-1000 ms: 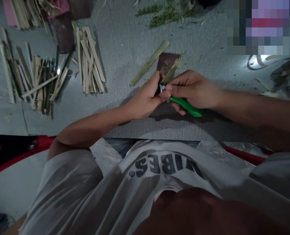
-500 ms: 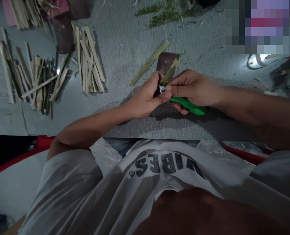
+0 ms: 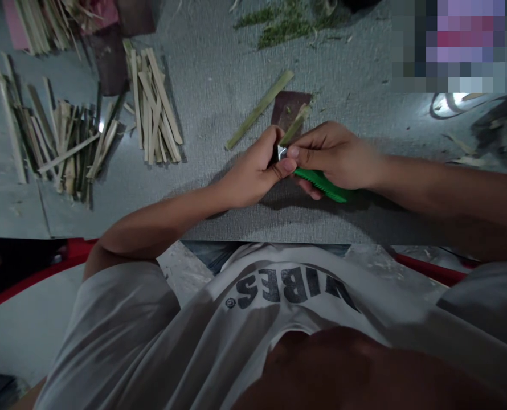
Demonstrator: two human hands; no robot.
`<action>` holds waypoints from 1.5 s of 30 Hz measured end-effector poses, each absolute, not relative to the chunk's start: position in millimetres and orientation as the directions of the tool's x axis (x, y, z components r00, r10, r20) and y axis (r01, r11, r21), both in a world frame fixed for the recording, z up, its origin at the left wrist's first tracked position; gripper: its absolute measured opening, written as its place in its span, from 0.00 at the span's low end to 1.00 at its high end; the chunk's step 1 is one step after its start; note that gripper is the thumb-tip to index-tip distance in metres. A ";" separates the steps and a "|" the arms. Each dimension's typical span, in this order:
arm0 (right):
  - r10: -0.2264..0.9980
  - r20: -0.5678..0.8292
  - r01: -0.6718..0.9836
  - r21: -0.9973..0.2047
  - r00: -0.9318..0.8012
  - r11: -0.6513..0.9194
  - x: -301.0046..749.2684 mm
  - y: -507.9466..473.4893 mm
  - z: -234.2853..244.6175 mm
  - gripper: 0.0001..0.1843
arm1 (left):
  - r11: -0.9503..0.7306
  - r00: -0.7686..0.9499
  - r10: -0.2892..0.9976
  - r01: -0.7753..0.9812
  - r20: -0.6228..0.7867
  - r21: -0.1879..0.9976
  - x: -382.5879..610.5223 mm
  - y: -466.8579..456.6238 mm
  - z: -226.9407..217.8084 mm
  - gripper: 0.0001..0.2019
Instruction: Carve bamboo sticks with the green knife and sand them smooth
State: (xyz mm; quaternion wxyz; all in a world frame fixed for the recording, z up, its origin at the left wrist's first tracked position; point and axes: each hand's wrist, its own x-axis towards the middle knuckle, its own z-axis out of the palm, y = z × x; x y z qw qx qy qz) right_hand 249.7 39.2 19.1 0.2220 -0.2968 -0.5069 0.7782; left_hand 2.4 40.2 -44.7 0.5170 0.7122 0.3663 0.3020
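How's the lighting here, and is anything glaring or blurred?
In the head view, dim overall, with glare on the table at upper right; also there, dark shadow below the green-handled tool, and the right hand softly blurred toward the wrist.

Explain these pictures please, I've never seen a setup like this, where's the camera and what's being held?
No machine here: these are a person's bare hands, seen from a camera worn on the head that looks forward and down. So a white printed shirt fills the bottom. The right hand holds a green, ridged-handled tool with a shiny metal tip. The left hand appears to pinch a slim, yellowish-green woody strip beside it, though partly hidden. On the grey textured table lie a loose greenish woody strip, a dark brown flat piece, piles of thin woody strips, and green shavings.
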 end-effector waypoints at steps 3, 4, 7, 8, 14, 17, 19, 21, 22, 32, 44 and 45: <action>0.551 -0.273 -0.019 -0.885 -0.788 -0.466 255.1 47.3 18.2 0.32 | -0.160 0.568 0.823 0.185 0.027 0.970 0.5 42.3 -42.9 0.39; 0.535 -0.293 -0.004 -0.874 -0.792 -0.485 255.8 48.6 18.9 0.30 | -0.152 0.565 0.825 0.179 0.025 0.972 0.1 42.4 -42.5 0.40; 0.562 -0.318 0.007 -0.874 -0.764 -0.485 253.0 45.6 22.1 0.28 | -0.132 0.532 0.846 0.173 0.020 0.976 0.6 40.3 -41.9 0.40; 0.592 -0.311 0.000 -0.885 -0.743 -0.465 250.7 42.5 23.0 0.30 | -0.121 0.518 0.855 0.172 0.015 0.978 1.2 39.0 -41.8 0.40; 0.762 -0.217 -0.076 -0.941 -0.610 -0.329 241.4 27.9 23.0 0.38 | -0.106 0.488 0.873 0.174 0.008 0.979 2.0 35.5 -43.6 0.38; 0.678 -0.246 -0.048 -0.922 -0.692 -0.384 245.3 33.3 19.4 0.33 | -0.164 0.510 0.859 0.181 0.050 0.970 -0.7 38.5 -51.1 0.38; 0.622 -0.277 -0.032 -0.899 -0.732 -0.438 248.8 39.3 15.5 0.31 | -0.185 0.522 0.851 0.181 0.065 0.966 -2.5 40.5 -56.8 0.38; 0.595 -0.299 -0.034 -0.875 -0.746 -0.482 251.2 44.3 12.8 0.30 | -0.205 0.545 0.834 0.161 0.086 0.965 -3.7 41.6 -60.1 0.39; 0.576 -0.313 -0.024 -0.865 -0.755 -0.502 251.8 45.9 12.7 0.29 | -0.213 0.558 0.824 0.153 0.094 0.965 -4.0 41.8 -60.3 0.40; 0.730 -0.290 -0.048 -0.914 -0.619 -0.404 243.9 32.8 27.6 0.37 | -0.170 0.514 0.855 0.149 0.070 0.974 1.8 40.6 -53.5 0.37; 0.595 -0.359 -0.019 -0.846 -0.719 -0.533 250.6 43.1 12.5 0.30 | -0.268 0.543 0.828 0.166 0.139 0.949 -2.0 38.2 -62.1 0.39; 0.621 -0.333 -0.034 -0.864 -0.710 -0.502 248.8 40.8 14.5 0.32 | -0.277 0.540 0.830 0.180 0.141 0.944 -1.2 38.8 -63.3 0.39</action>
